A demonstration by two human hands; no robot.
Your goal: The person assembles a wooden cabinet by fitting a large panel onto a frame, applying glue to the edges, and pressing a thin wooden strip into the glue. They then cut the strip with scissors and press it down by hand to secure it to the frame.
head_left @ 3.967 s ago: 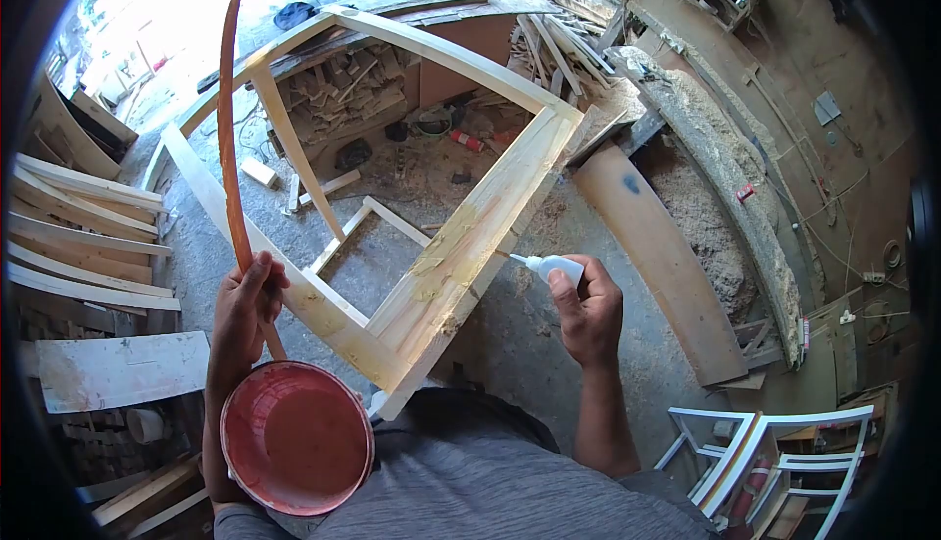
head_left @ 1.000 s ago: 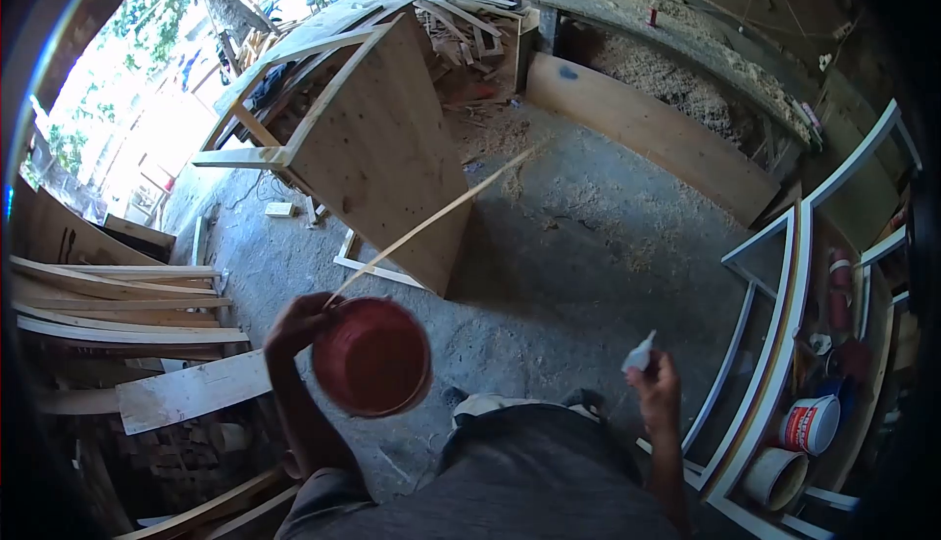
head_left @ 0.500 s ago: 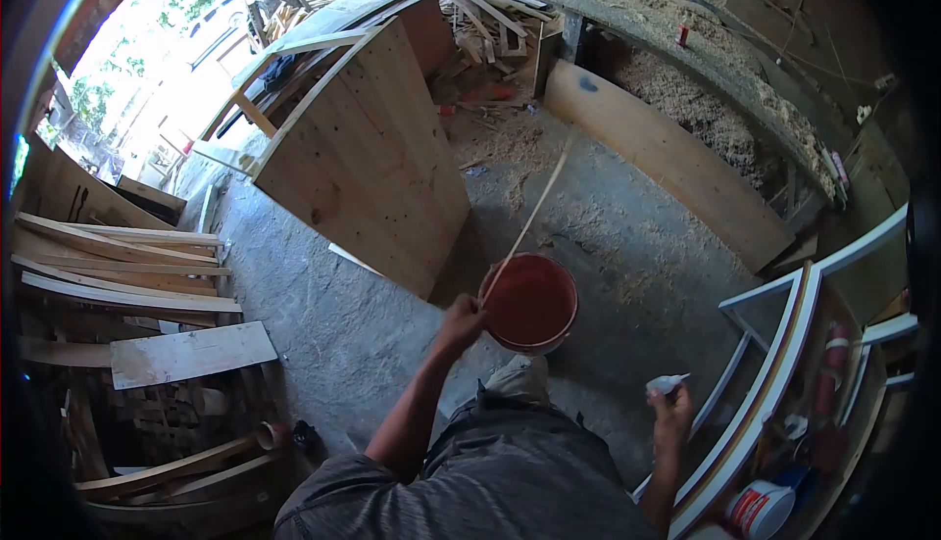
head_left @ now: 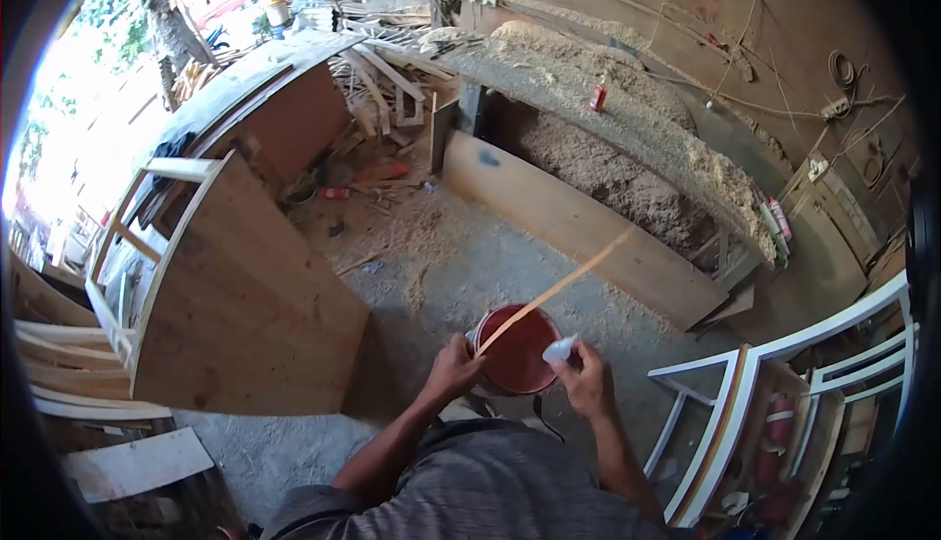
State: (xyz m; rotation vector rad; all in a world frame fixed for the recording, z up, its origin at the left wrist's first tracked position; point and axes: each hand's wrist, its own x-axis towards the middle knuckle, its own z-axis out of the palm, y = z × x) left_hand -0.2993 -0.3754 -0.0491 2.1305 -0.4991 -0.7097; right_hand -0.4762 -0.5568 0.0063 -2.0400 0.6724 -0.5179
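Observation:
My left hand (head_left: 454, 368) is closed at the left rim of a reddish bucket (head_left: 524, 388), with a long thin wooden strip (head_left: 561, 287) in its grip. The strip slants up and right across the bucket's mouth. Inside, the bucket is reddish-brown. At its right rim, my right hand (head_left: 588, 383) pinches a small white squeeze bottle (head_left: 561, 348), which overlaps the opening in this view. The bucket is close in front of my body, above the concrete floor.
A large wooden panel piece (head_left: 250, 305) stands at left, near stacked boards (head_left: 83, 368). Ahead, a long board (head_left: 578, 221) leans before a sawdust-covered bench (head_left: 676, 128) holding a red can (head_left: 598, 98). White frames (head_left: 740, 422) stand at right; wood scraps (head_left: 387, 79) lie behind.
My right hand has brought the white bottle up and left to the bucket. The strip now leans farther right. My view has turned to the right.

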